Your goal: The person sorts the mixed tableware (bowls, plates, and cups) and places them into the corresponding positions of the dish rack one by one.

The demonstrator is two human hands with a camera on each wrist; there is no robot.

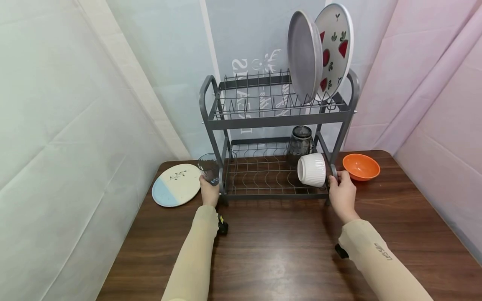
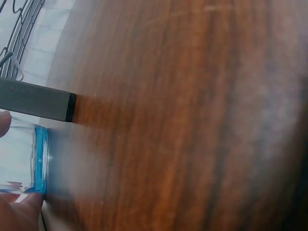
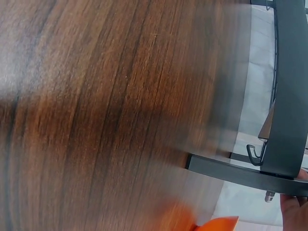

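Observation:
My left hand [image 1: 209,192] grips a clear drinking glass [image 1: 208,164] just outside the rack's left side. In the left wrist view, the glass [image 2: 19,156] shows a bluish base close to the tabletop, with fingers on either side of it. A grey two-tier dish rack [image 1: 276,122] stands in the middle of the table. At its lower right side post, my right hand [image 1: 343,194] holds the frame. The right wrist view catches only part of this hand [image 3: 296,211], against the dark metal of the rack [image 3: 291,96].
Upright in the top tier are a grey plate [image 1: 303,58] and a strawberry-patterned plate [image 1: 337,46]. Below sit a dark glass [image 1: 300,144] and a tilted white ribbed cup [image 1: 312,169]. A blue-and-white plate [image 1: 177,184] lies left, an orange bowl [image 1: 361,166] right, on the wooden table [image 1: 275,251].

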